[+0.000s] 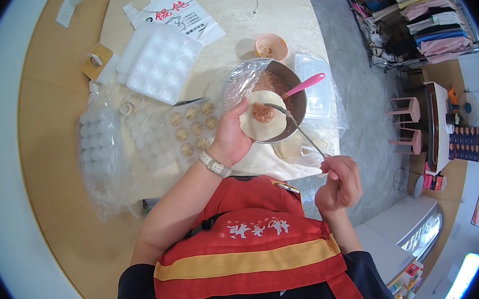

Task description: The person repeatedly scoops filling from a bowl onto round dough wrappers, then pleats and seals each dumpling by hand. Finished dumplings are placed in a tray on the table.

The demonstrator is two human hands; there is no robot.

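My left hand (231, 135) holds a round dough wrapper (259, 132) flat over the near side of a metal bowl (304, 117). A lump of minced meat filling (263, 113) sits on the wrapper. Between the fingers of my right hand (340, 181) is the end of a thin metal spoon (307, 137), whose tip meets the filling. More minced filling (268, 82) lies in the bowl, partly under clear plastic film (241, 80). A pink-handled utensil (306, 84) leans on the bowl's right rim, its lower end in the filling.
Left of the bowl, a plastic tray (186, 130) carries several pleated buns (196, 127). Stacked white moulded trays (164, 61) lie farther back, near a printed plastic bag (205, 21). A pink bowl (271, 45) stands behind, and clear plastic containers (316, 86) lie right. Bagged trays (100, 141) overhang the left edge.
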